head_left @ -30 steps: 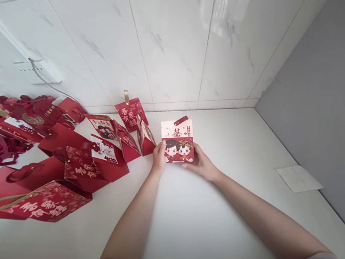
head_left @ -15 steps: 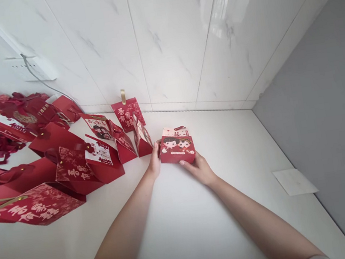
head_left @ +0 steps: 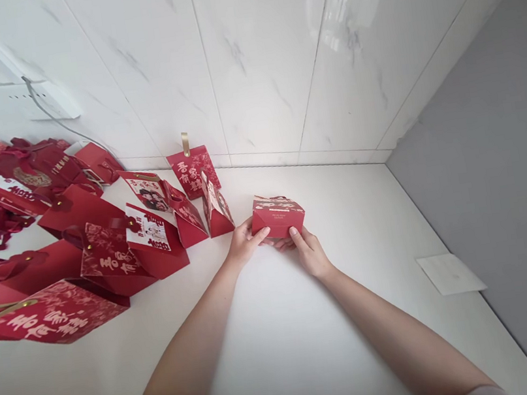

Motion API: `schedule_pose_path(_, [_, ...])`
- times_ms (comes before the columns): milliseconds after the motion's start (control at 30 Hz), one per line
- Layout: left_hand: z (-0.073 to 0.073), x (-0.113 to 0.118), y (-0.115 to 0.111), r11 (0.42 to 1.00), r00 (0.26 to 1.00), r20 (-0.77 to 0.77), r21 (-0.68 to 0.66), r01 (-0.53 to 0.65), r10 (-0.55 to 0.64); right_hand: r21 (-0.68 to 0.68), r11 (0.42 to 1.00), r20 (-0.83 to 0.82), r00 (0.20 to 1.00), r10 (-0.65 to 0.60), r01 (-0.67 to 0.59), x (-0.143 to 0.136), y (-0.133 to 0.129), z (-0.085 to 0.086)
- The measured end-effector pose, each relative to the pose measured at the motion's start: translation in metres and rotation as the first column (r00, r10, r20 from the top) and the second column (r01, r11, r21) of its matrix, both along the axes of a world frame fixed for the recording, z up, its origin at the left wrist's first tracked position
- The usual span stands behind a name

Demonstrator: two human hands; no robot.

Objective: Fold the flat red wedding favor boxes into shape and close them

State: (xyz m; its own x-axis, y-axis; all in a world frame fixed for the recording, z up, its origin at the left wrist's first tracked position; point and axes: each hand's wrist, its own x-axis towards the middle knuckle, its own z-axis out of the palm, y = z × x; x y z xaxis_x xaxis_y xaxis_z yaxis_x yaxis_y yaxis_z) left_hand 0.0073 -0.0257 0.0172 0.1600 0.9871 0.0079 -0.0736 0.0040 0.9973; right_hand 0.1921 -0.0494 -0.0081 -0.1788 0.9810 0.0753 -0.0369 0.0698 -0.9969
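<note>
Between both hands is a small red gift box (head_left: 277, 218), tilted back so that its plain red bottom faces me. Its printed front, with the cartoon figures, shows only as a narrow slanted strip along the top. My left hand (head_left: 244, 243) grips the lower left corner, thumb on the red face. On the lower right, my right hand (head_left: 310, 250) holds the box with its thumb pressed against the same face. Fingers reach underneath, partly hidden by the box. Just left of it stands a narrow red gift box (head_left: 217, 208) seen edge-on.
Several red gift boxes (head_left: 154, 230) with handles crowd the left of the white table (head_left: 286, 346). A red box with a gold loop (head_left: 193, 171) leans near the tiled wall (head_left: 253, 60). A white square plate (head_left: 452, 273) lies at the right, by the grey wall (head_left: 495, 123).
The held gift box has been tipped so its bottom, rather than its printed front, faces me. My left hand has shifted lower, its thumb now across the red face.
</note>
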Motion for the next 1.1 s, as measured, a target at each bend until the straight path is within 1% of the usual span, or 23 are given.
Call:
schedule_pose_path(100, [-0.001, 0.007, 0.001, 0.989, 0.990, 0.000, 0.040, -0.140, 0.140, 0.006, 1.000, -0.007, 1.000, 0.007, -0.007, 0.000, 0.001, 0.000])
schedule_pose_path(167, [-0.003, 0.009, 0.002, 0.977, 0.979, -0.008, 0.060, -0.204, 0.205, 0.008, 1.000, -0.003, 1.000, 0.009, -0.009, 0.001, 0.002, -0.001])
schedule_pose_path(300, [-0.007, 0.008, 0.005, 0.970, 0.971, -0.021, 0.048, -0.238, 0.239, 0.008, 1.000, 0.003, 1.000, 0.008, -0.008, 0.000, 0.004, -0.003])
schedule_pose_path(600, [-0.007, 0.003, 0.004, 0.973, 0.971, -0.065, 0.038, -0.226, 0.228, 0.014, 1.000, 0.002, 1.000, -0.009, 0.009, 0.000, 0.005, -0.006])
schedule_pose_path(667, [-0.008, -0.001, 0.005, 0.974, 0.973, -0.051, 0.056, -0.221, 0.224, 0.043, 0.998, 0.047, 0.998, -0.052, 0.050, 0.001, 0.005, -0.007])
schedule_pose_path(767, [-0.008, -0.006, 0.006, 0.973, 0.975, 0.029, 0.061, -0.223, 0.221, 0.127, 0.984, 0.125, 0.982, -0.138, 0.123, 0.001, 0.003, -0.009])
schedule_pose_path(833, [-0.005, -0.006, 0.005, 0.980, 0.981, 0.047, 0.060, -0.191, 0.188, 0.160, 0.979, 0.140, 0.979, -0.146, 0.123, 0.002, 0.002, -0.007])
schedule_pose_path(933, [-0.002, -0.004, 0.004, 0.989, 0.995, 0.025, 0.106, -0.103, 0.101, 0.165, 0.985, 0.130, 0.988, -0.079, 0.057, 0.003, 0.000, 0.000])
schedule_pose_path(1000, [-0.002, -0.003, 0.004, 0.987, 0.998, 0.018, 0.147, -0.058, 0.056, 0.178, 0.984, 0.083, 0.996, -0.036, 0.021, 0.004, -0.001, 0.005])
schedule_pose_path(1100, [-0.006, -0.003, 0.005, 0.984, 1.000, -0.026, 0.179, -0.005, 0.010, 0.168, 0.984, -0.012, 0.999, -0.052, 0.054, 0.005, 0.000, 0.010])
